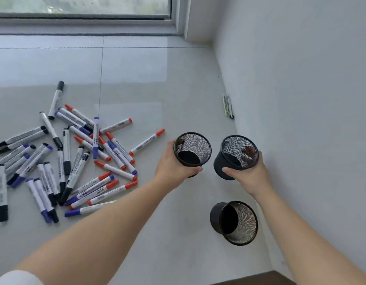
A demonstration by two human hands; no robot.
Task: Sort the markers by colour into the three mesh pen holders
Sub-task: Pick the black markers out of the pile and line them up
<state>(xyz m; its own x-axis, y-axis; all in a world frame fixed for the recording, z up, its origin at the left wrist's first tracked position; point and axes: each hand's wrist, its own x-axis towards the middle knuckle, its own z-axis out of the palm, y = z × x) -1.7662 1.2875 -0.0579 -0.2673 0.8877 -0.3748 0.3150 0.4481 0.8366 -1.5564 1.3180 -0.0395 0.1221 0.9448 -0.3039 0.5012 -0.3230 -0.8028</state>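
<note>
Sleeve cuff (17,277) in white at the lower left corner, both bare forearms stretched forward over a pale tiled floor (136,79). Nearest of the three black mesh pen holders, the third holder (234,223), standing on the floor close to the right-hand wall (301,99), untouched, nothing visible inside. Farther out, both hands busy: left hand (173,167) wrapped round the left holder (192,150), thumb across its near side, fingers curled behind the mesh; right hand (247,175) gripping the right holder (237,157), thumb on the near side, fingertips showing through the mesh on the far side. Both held holders side by side, apart, mouths tipped toward the camera, no markers seen within. Off to the left, loose pile of markers (75,161) on the floor, white barrels with red, blue and black caps, crossing and overlapping; one red-capped marker (147,141) lying nearest the left holder. Beyond, small dark object (227,106) at the foot of the wall, too small to identify. Farthest, window frame (85,21) along the top
</note>
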